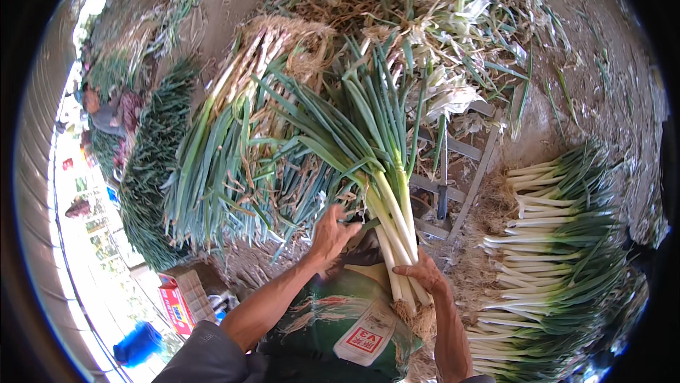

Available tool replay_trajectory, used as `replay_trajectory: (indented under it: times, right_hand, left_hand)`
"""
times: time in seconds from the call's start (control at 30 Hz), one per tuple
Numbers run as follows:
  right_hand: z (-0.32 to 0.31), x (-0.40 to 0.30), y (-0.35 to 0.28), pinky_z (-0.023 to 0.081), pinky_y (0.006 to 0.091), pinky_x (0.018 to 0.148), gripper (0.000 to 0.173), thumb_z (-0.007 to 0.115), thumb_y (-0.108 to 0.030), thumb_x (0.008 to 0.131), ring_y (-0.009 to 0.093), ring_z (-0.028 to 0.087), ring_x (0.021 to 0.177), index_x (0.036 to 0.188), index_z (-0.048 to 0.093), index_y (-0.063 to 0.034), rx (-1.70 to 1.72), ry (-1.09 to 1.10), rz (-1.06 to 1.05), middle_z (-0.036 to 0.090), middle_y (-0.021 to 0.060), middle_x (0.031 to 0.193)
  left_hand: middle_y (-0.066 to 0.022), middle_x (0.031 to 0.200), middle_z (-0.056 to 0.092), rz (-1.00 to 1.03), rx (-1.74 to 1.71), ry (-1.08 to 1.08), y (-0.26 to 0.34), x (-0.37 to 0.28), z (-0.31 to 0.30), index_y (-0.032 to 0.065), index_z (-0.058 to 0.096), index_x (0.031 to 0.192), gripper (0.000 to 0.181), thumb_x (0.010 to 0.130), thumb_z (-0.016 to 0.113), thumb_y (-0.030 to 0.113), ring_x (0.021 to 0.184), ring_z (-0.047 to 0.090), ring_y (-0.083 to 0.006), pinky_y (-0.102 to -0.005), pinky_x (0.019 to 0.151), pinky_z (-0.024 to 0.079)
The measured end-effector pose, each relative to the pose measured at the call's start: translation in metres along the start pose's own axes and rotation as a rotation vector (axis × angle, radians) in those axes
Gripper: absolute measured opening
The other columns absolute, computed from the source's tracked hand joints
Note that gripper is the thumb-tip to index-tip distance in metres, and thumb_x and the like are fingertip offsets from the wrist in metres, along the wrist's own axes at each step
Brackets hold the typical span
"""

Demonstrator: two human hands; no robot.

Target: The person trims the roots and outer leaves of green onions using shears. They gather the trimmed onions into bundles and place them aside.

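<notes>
My right hand (425,275) grips a small bunch of long green onions (393,213) around their white stalks, just above the roots. The roots point towards me; the green leaves fan out away from me. Left of the stalks, my left hand (330,239) is raised with its fingers apart and nothing plainly in it. A green leaf tip lies close to its fingertips. Beneath both hands, a green woven sack (324,308) with a printed white patch covers my lap. Ahead on the left lies a heap of untrimmed green onions (212,154) with dry outer leaves and brown roots.
On the right, cleaned green onions (542,266) lie in a long row, white ends towards me. A metal frame (467,197) stands beyond my right hand. Peeled leaf waste (446,37) covers the ground ahead. A red cardboard box (178,303) sits left. Another person (109,114) is far left.
</notes>
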State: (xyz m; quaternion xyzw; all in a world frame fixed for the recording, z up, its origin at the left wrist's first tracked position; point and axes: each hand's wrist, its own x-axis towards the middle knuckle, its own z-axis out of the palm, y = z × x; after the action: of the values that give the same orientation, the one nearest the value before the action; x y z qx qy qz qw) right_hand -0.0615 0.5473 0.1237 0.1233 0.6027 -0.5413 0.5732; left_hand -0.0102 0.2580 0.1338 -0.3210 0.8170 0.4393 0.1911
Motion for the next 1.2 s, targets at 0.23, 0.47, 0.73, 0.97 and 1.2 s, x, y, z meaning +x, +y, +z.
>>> replay_trajectory:
  times: [0.23,0.47,0.73,0.97,1.2]
  right_hand:
    - [0.023,-0.006,-0.018,0.057,0.0385,0.086,0.086,0.094,-0.034,0.068,0.024,0.069,0.095,0.131,0.052,0.0065,-0.115,0.044,-0.053,0.07,0.018,0.111]
    - [0.051,-0.016,-0.022,0.058,0.047,0.087,0.09,0.09,-0.04,0.072,0.04,0.072,0.102,0.137,0.046,0.0034,-0.4,0.255,0.045,0.07,0.0286,0.112]
    - [0.066,-0.018,-0.015,0.054,0.0552,0.091,0.094,0.087,-0.044,0.074,0.052,0.065,0.108,0.14,0.038,0.0006,-0.551,0.313,0.013,0.062,0.0352,0.123]
    - [0.082,-0.023,-0.026,0.053,0.0555,0.091,0.099,0.087,-0.043,0.072,0.052,0.063,0.11,0.142,0.034,0.0025,-0.657,0.339,0.01,0.06,0.0336,0.124]
    - [0.077,-0.018,-0.022,0.054,0.0468,0.096,0.105,0.092,-0.039,0.066,0.041,0.067,0.112,0.145,0.038,0.0046,-0.506,0.284,0.016,0.064,0.0289,0.124]
  left_hand:
    - [-0.0283,0.106,0.069,0.097,0.358,-0.065,-0.001,0.089,-0.001,-0.004,0.051,0.119,0.06,0.089,0.073,0.044,0.094,0.07,-0.0455,-0.0553,0.081,0.054]
    - [-0.0294,0.116,0.066,0.068,0.33,-0.135,0.032,0.114,-0.014,-0.0029,0.049,0.127,0.067,0.082,0.074,0.04,0.104,0.067,-0.0478,-0.0571,0.087,0.052]
    - [-0.0191,0.122,0.058,0.596,0.362,-0.091,0.047,0.153,-0.009,-0.0017,0.046,0.138,0.065,0.081,0.072,0.018,0.103,0.065,-0.0337,-0.0451,0.083,0.059]
    - [-0.0102,0.095,0.056,0.452,0.826,-0.279,0.048,0.179,-0.006,0.0002,0.06,0.108,0.025,0.092,0.064,0.018,0.079,0.061,-0.0197,-0.0388,0.061,0.058]
    - [-0.0217,0.083,0.07,-0.163,-0.449,0.103,0.08,0.237,-0.106,-0.0073,0.069,0.098,0.028,0.095,0.061,0.019,0.061,0.071,-0.0242,-0.0396,0.048,0.061]
